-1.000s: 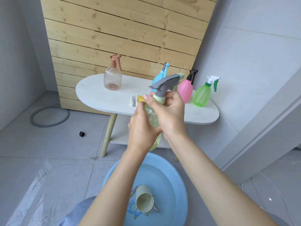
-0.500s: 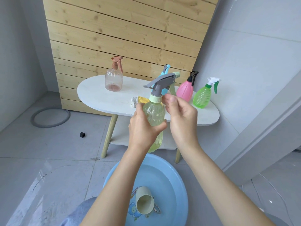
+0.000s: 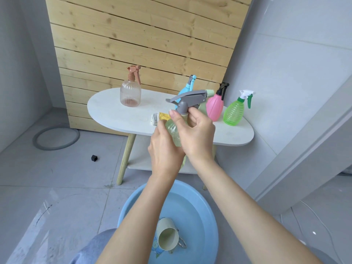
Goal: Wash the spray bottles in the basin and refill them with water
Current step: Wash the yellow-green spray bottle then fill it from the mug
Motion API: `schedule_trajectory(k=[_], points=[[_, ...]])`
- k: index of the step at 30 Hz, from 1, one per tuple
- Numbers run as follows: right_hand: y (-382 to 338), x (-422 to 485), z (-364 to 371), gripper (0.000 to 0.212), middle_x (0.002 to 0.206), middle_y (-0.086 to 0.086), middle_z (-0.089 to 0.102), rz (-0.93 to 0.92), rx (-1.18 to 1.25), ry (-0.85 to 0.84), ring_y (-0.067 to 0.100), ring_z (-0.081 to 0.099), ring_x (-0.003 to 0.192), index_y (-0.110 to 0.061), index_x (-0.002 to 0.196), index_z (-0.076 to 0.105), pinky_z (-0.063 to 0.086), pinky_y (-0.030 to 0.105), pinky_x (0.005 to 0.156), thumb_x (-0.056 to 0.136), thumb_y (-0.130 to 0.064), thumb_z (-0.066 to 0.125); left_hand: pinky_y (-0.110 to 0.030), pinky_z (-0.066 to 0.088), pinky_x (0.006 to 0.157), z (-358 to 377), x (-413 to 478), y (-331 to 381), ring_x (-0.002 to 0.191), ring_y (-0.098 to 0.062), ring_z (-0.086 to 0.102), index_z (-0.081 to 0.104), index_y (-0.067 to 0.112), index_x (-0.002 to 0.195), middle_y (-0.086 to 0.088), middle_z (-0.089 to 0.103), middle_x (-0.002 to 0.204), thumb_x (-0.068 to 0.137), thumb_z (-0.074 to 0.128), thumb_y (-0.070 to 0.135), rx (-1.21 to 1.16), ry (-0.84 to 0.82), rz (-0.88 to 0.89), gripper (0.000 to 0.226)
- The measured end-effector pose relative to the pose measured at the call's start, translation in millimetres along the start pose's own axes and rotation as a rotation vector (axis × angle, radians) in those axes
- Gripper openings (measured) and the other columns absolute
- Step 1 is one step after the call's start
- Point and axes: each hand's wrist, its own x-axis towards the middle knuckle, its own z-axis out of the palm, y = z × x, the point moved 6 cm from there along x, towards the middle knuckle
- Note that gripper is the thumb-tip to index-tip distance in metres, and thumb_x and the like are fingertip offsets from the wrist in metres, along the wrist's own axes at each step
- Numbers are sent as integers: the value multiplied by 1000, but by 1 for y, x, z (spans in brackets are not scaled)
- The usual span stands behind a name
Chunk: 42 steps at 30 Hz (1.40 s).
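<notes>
The left hand (image 3: 165,149) grips the ribbed body of a pale yellow-green spray bottle (image 3: 174,130). The bottle is held upright in the air, in front of the tabletop's (image 3: 114,113) near edge and above the blue basin (image 3: 202,204) on the floor. The right hand (image 3: 199,134) curls its fingers round the bottle's neck, just under the grey trigger head (image 3: 187,99). A cream cup (image 3: 167,236) lies on its side in the basin. On the tabletop, a clear pinkish bottle (image 3: 130,94) stands near the left end. A blue bottle (image 3: 183,90), a pink bottle (image 3: 215,108) and a green bottle (image 3: 233,114) stand toward the right end. A yellow-and-grey scouring pad (image 3: 159,117) lies near the middle, just beyond the hands.
</notes>
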Motion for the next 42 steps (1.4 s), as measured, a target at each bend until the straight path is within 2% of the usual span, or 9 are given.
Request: schedule_trajectory(k=[4,9,20,26,30,34,37,39,42], points=[[3,20,-11,16,76,6,70,155,136,-172,18,68,79,-19,72,63,53,38,77,86,-13,69,-35,50,83,1,8,-4,104,-16,59,45,19,119,3,62,110,52,82,62,-166,-319,-41,88],[-10,31,-24,12,87,9,70,154,288,-414,22,67,92,-7,99,66,53,31,91,90,-3,59,-24,51,91,11,-6,-18,106,0,61,47,29,124,12,64,115,51,92,41,-373,-747,-159,87],[-24,23,-24,9,80,4,68,-6,227,-178,18,66,83,-10,91,67,53,26,83,93,-6,58,-30,45,78,7,-11,-1,99,-21,57,42,18,121,0,63,108,64,83,43,-101,-199,2,74],[-22,21,-29,27,54,-16,56,12,167,-34,2,47,59,-18,61,58,43,28,64,85,-12,70,-42,48,86,11,-13,-2,111,-29,55,33,14,135,-6,57,120,61,79,51,-8,-213,38,95],[-17,23,-25,34,56,-9,53,85,193,1,5,46,62,-18,54,54,43,28,66,82,-13,73,-48,47,89,18,-24,-2,125,-31,43,17,9,147,-8,41,137,50,65,73,111,-180,3,126],[-15,24,-15,42,58,2,41,49,122,-43,13,35,63,-10,56,40,31,30,60,83,-18,72,-42,39,99,24,-17,-9,124,-32,41,20,6,143,-9,41,135,66,79,44,11,-126,-29,104],[-23,27,-15,25,61,2,57,-20,-54,-207,4,51,65,-14,67,54,48,37,67,89,-20,63,-45,43,94,20,-7,-14,117,-28,48,27,14,137,-4,49,126,65,80,37,-53,-123,-55,93],[-31,30,-27,13,75,-5,69,-46,-191,-319,-7,62,73,-7,89,68,54,25,83,93,-17,60,-46,46,87,15,-1,-12,108,-27,53,32,18,133,-1,53,118,62,77,38,-70,-123,-29,86],[-45,44,-53,23,72,14,72,-138,-312,-293,19,71,70,-3,83,71,57,43,76,90,-23,63,-41,47,84,9,8,-2,105,-25,54,36,19,131,1,56,118,63,80,32,-33,-142,40,82]])
